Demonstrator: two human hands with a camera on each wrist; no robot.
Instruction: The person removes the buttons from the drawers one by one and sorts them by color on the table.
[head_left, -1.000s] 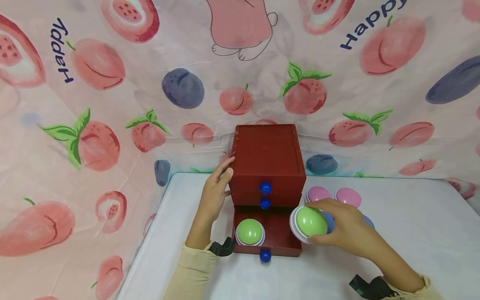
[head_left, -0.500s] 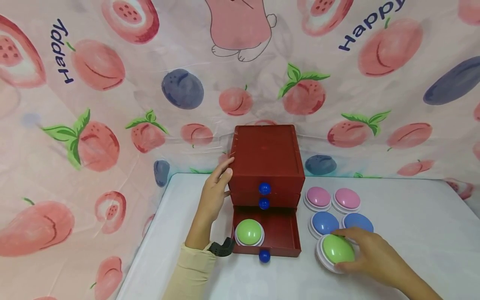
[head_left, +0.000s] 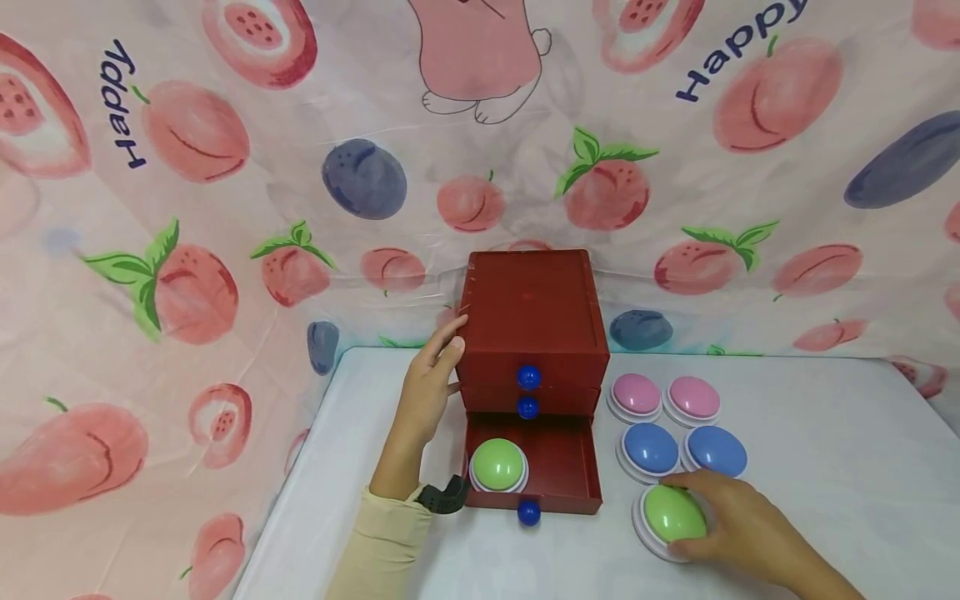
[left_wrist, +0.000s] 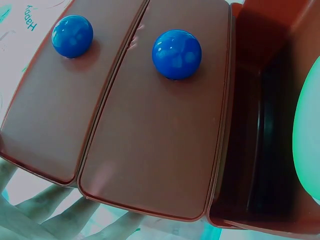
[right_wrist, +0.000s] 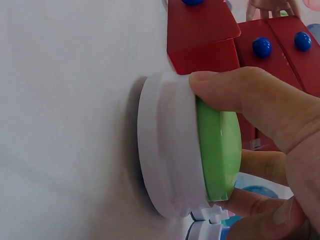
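Observation:
My right hand grips a green push button with a white round base, thumb on one side and fingers on the other. In the right wrist view the button's base is right at the white tabletop. My left hand lies along the left side of a dark red drawer cabinet, fingers extended. The cabinet's bottom drawer is pulled out. Another green push button sits in its left half. The left wrist view shows the two upper drawers closed, with blue knobs.
Behind the held button stand two blue push buttons side by side. Two pink ones are farther back, right of the cabinet. A fruit-patterned cloth hangs behind the white table.
My right hand has carried the green button from over the drawer's right side to the tabletop in front of the blue buttons. The left hand has stayed at the cabinet.

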